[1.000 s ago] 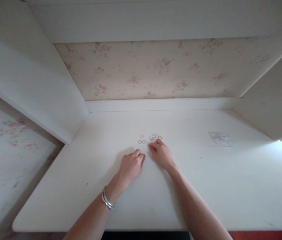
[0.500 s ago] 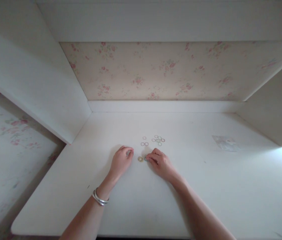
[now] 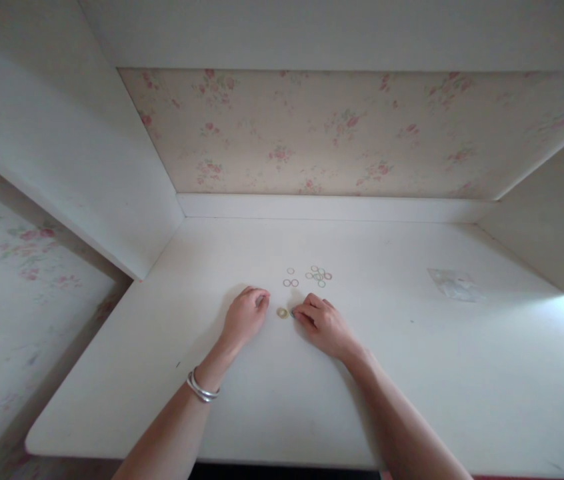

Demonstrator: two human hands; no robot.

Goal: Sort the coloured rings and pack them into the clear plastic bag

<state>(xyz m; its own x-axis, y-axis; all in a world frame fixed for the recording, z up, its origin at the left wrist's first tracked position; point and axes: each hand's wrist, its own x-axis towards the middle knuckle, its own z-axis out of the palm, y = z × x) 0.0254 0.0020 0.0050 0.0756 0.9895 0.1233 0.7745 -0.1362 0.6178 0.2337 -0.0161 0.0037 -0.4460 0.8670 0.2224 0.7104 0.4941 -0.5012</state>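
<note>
My right hand [image 3: 326, 327] is pinched at the fingertips on a small blue-green ring [image 3: 292, 313], mostly hidden by the fingers, at the tabletop. Just left of it a yellowish ring [image 3: 283, 313], perhaps a small stack of them, lies between my two hands. My left hand [image 3: 245, 315] rests on the table with fingers curled and thumb and index tips close together; whatever may be between them is too small to make out. Beyond the hands lie three thin rings [image 3: 291, 283] in a small group. To their right is a cluster of several thin, overlapping rings [image 3: 318, 275].
A clear plastic bag [image 3: 455, 285] lies on the white table [image 3: 462, 387] at the right. A small dark mark or scrap [image 3: 178, 365] is near my left forearm. White side panels and a flowered back wall [image 3: 312, 133] enclose the table.
The view has shifted slightly. My right fingertips and the blue-green ring stay close to the yellowish ring, with less of the blue-green ring showing. My left hand has barely moved.
</note>
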